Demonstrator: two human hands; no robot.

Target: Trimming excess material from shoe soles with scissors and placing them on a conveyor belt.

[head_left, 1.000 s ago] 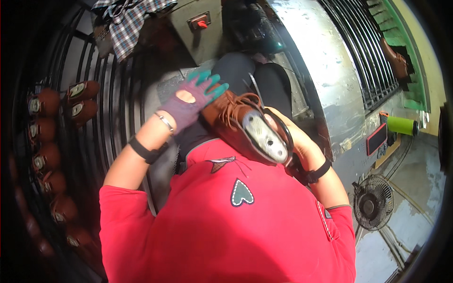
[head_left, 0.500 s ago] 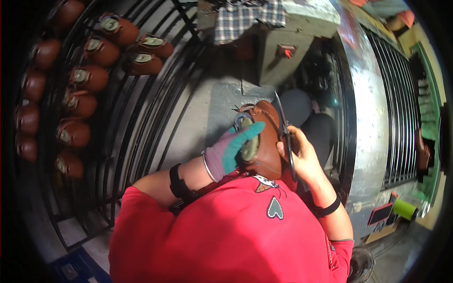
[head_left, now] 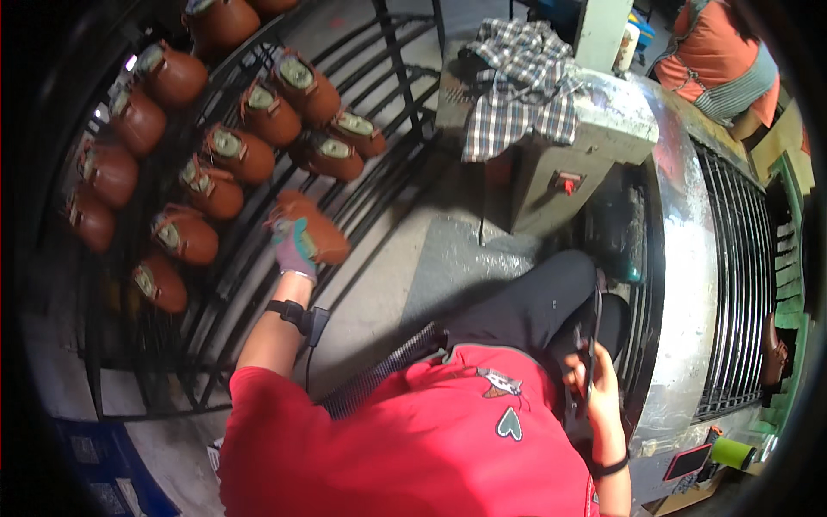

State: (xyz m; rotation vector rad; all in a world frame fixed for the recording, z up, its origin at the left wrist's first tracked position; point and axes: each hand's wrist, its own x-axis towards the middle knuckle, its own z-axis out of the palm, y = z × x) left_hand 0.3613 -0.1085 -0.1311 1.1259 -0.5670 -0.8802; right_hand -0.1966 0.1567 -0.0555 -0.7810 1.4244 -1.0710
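Holding a brown shoe (head_left: 317, 226) in the gloved left hand (head_left: 295, 252) at 9 o'clock, with fingers wrapped on its near side and its long axis running roughly from 11 toward 5; cannot tell whether touching the bars of the black rack (head_left: 399, 62) below. Gripping a dark, slender tool (head_left: 592, 366) in the bare right hand (head_left: 601, 388) at 4 o'clock, curled narrow around it, near the dark-trousered knees and well apart from the shoe. Noted on both wrists: black bands, with a small box and cable at the left. Further out, at 10 o'clock: counted several rows of brown shoes (head_left: 239, 155) on the rack, with pale inserts in their openings. Found at 1 o'clock: a checked cloth (head_left: 521, 95), draped over a grey stand (head_left: 534, 202) bearing a red switch (head_left: 567, 183). Logged at 3: a metal table (head_left: 685, 284) with a dark grille (head_left: 732, 284); at 4, near its edge, a phone (head_left: 687, 463) beside a lime-green cylinder (head_left: 732, 453). Observed at 2: another person (head_left: 719, 65), in orange.
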